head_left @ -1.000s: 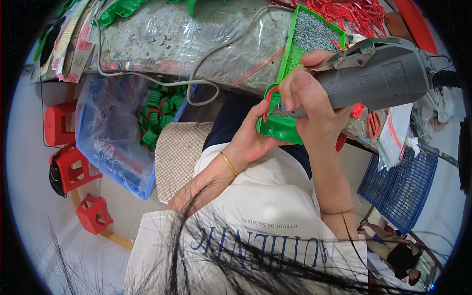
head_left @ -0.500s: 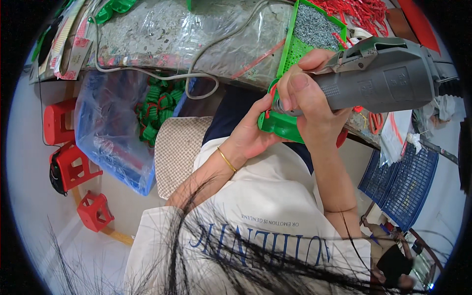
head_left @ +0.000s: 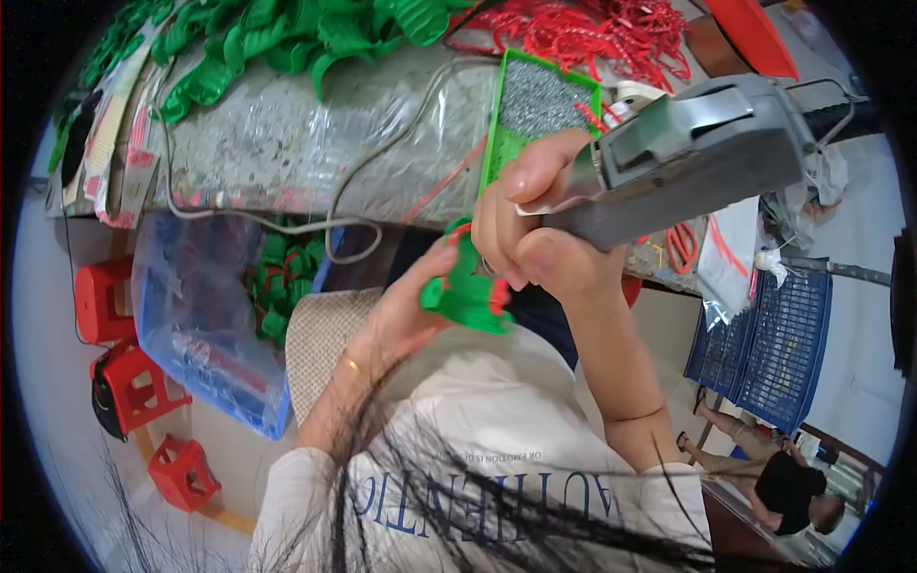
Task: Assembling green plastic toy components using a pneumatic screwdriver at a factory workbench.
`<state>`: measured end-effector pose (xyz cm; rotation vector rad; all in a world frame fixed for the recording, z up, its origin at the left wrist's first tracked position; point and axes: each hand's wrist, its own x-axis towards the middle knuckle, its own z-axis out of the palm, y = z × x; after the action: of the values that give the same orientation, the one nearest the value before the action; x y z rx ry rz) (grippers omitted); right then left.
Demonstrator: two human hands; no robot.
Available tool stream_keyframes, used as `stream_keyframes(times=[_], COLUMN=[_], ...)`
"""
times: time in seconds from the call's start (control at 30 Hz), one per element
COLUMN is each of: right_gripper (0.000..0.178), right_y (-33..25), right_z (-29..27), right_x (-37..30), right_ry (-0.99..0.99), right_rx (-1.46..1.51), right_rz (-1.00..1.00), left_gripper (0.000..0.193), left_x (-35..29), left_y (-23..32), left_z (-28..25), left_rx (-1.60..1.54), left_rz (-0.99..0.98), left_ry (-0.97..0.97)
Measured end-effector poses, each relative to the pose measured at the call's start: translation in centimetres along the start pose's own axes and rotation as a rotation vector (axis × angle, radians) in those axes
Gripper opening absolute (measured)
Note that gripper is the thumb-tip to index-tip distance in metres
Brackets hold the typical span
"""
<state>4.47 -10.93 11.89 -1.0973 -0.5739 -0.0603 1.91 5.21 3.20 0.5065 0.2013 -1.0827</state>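
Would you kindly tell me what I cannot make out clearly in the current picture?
All in the head view:
Front end of the grey power tool: mostly covered by the right hand.
Fine details of the green piece in the left hand: blurred.
Individual metal bits in the green tray: too small.
Green pile: cut off by the upper edge.

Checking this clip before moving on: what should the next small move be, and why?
Perhaps line up the grey power tool with the red strap on the green piece: the left hand holds that piece, and the right hand grips the tool close by.
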Motion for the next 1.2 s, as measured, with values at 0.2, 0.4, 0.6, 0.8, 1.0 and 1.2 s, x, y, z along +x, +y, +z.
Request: stream_keyframes(times=[0.2,0.4,0.6,0.8,1.0,1.2], right_gripper=[0.036,0.047,0.042,0.036,0.026,0.022], right_y=[-3.9,-4.3,-4.7,-2.8,0.2,-1.8], right_z=[-0.2,-5.3,-13.8,-17.8,-18.7,-17.2], right_x=[3.4,4.6,0.8,-4.2,-4.4,-6.8], right_ry=[0.245,0.326,0.660,0.493,0.496,0.656], right_rx=[-0.131,-0.480,-0.713,-1.633,-1.668,-1.505], right_rz=[0.035,0.010,-0.042,0.619,0.727,0.419], left_gripper=[0.056,0.054,0.055,0.044,0.035,0.035], left_x=[-7.6,-12.6,-13.6,-11.4,-11.7,-4.3], left_y=[1.3,3.9,3.2,5.3,10.3,14.3], left_z=[-4.9,-16.1,-26.6,-23.8,-7.1,-3.1], left_rx=[-0.030,-0.042,-0.072,0.874,1.310,1.490], left_rz=[0.277,0.465,0.568,0.395,0.193,0.621], left_ry=[0.178,0.671,0.852,1.231,0.711,0.553])
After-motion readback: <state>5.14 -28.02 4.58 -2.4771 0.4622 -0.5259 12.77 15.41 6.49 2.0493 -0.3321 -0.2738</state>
